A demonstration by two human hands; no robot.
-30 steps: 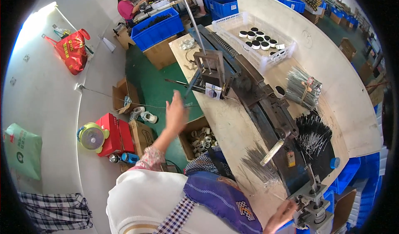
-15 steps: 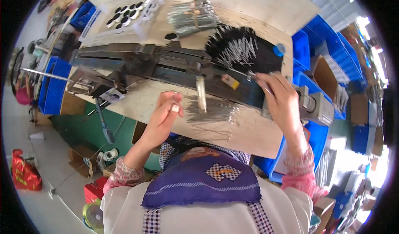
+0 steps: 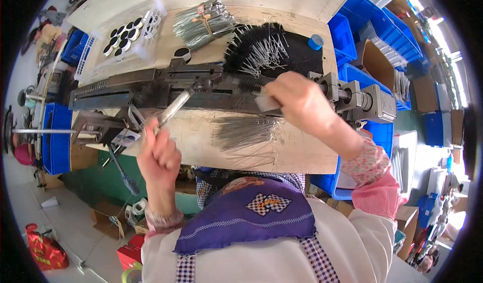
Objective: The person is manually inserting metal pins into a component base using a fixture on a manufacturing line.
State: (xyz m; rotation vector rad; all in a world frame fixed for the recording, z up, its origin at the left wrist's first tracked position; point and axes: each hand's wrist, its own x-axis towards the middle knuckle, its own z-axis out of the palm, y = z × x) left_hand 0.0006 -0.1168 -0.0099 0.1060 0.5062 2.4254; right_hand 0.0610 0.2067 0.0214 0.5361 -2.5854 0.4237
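My left hand (image 3: 159,154) is closed, fingers curled, at the lower end of a pale-wrapped lever (image 3: 176,105) on the long dark metal machine (image 3: 146,93). The lever slants toward the hand; fingertips meet its end. Over the machine's right half, my right hand (image 3: 298,101) is closed, slightly blurred, on a pale blocky piece (image 3: 267,103). Just left of its fingers, a dark bristly brush section (image 3: 248,86) lies along the machine. Behind stands a fan-shaped pile of black brushes (image 3: 259,46) with wire stems. Thin wires (image 3: 245,132) lie on the wooden table in front of the machine.
A clear plastic basket (image 3: 151,49) holds several black-and-white round pieces. Near it are a tied wire bundle (image 3: 201,21) and a single black-topped round piece (image 3: 182,55). A blue tape roll (image 3: 315,42) sits far right. Blue bins (image 3: 342,40) stand beyond the table's right edge.
My left hand has moved left to the lever, which has swung leftward from pointing toward me. My right hand has come left over the machine. The view has shifted slightly.
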